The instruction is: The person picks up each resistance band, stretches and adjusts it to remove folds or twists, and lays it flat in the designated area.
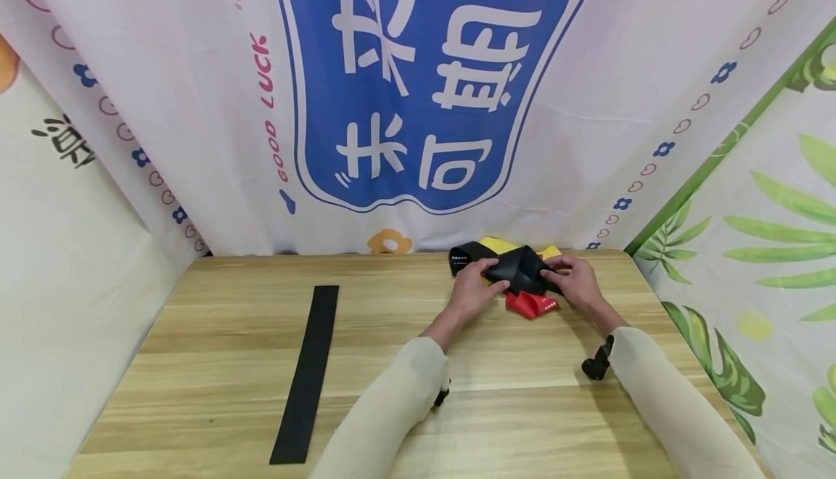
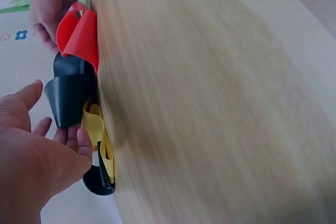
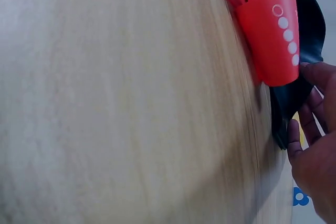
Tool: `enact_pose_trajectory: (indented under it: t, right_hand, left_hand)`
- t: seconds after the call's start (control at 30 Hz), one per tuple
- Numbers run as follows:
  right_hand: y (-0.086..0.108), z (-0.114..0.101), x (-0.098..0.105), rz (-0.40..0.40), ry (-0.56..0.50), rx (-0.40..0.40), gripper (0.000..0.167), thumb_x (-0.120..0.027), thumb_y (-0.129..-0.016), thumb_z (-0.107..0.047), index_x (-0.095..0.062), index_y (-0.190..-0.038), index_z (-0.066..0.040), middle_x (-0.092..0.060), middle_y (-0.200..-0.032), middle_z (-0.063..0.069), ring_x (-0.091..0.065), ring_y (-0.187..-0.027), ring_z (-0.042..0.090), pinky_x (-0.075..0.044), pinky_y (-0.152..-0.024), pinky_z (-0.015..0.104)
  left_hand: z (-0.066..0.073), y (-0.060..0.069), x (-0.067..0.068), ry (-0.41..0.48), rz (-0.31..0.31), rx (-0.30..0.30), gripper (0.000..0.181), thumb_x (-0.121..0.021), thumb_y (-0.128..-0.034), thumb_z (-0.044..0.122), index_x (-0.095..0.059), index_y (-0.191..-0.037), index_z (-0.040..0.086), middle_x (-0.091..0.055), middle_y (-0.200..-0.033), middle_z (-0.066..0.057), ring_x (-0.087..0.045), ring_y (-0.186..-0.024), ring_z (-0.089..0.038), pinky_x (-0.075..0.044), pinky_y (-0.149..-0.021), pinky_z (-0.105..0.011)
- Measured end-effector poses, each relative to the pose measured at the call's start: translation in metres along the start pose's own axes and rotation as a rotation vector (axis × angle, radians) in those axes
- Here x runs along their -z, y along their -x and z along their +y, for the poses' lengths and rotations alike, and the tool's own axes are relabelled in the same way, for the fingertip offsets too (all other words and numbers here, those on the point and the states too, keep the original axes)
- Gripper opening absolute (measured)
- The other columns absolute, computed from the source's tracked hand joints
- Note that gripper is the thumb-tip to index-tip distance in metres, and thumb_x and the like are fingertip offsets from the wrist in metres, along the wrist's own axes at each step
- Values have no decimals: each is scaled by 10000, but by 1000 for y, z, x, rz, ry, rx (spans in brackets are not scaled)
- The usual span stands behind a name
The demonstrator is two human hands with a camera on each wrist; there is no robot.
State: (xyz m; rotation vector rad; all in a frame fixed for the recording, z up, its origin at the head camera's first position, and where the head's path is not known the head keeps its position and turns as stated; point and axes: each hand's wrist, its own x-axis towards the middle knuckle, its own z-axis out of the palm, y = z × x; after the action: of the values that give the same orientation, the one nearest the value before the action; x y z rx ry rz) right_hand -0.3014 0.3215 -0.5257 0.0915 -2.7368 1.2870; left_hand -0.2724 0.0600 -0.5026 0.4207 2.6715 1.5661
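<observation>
Looped black band [image 1: 522, 268], smooth and creased, sits at the far edge of the table [image 1: 392, 326] between yellow [image 1: 499, 244] and red bands [image 1: 530, 306], the left hand [image 1: 472, 292] touching it with parted fingers, the right hand [image 1: 580, 284] pinching its right end.

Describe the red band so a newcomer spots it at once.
At the far edge of the wooden table, right of centre in the head view, lies a pile of bands. The red band is on its near side, curled, with white dots. It alone is red; the pile is otherwise black and yellow.
</observation>
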Motion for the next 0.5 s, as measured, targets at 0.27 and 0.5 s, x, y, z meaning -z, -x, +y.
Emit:
enact_pose_trajectory:
  t: [0.27,0.5]
  right_hand:
    - [2,1,0,8,5,-10,231,-773,-981,-116,-743,-1137,51,-729,-1189,252,-699,-1134,421,-555,-1013,526]
    - [5,1,1,15,-19,14,200,-784,-969,-95,-746,-1103,49,-731,-1150,231,-707,-1078,344,-560,-867,170]
  left_hand:
    - [0,1,1,44,15,37,423,-815,-953,176,-717,-1351,71,-726,-1309,-113,-657,-1180,-252,-527,-1055,-376]
    - [-1,3,5,51,26,31,395,-835,-929,146,-743,-1306,74,-742,-1242,-104,-681,-1118,-239,-551,-1000,-348]
